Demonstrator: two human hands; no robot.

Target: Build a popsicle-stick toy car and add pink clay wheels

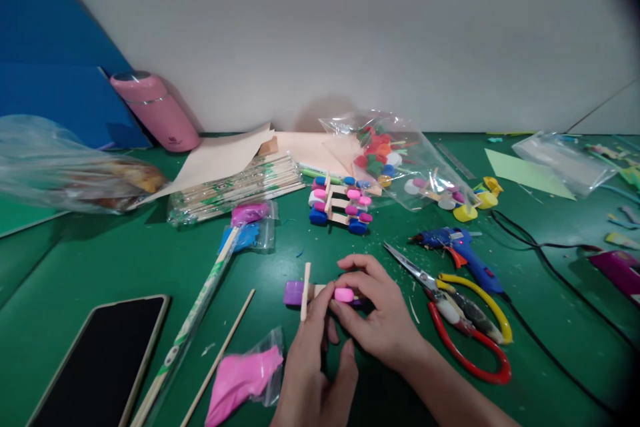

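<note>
A small model lies on the table, with a purple block (293,293) at its left end and a flat wooden stick (305,291) standing across it. A pink clay piece (344,295) sits on its right part. My right hand (383,317) has thumb and fingertips closed around this pink piece. My left hand (315,353) lies beside it, fingers stretched along the wooden part and thumb held apart; its fingertips touch the model near the pink piece. The model's right end is mostly hidden by my hands. Several similar models (340,219) with blue and pink ends stand behind.
Right of my hands lie red-and-yellow scissors (470,327) and a blue glue gun (457,247) with its cord. Left are a phone (100,363), bagged pink clay (243,377), a thin stick (220,353) and wrapped sticks (193,320). Behind stands a pink flask (160,113).
</note>
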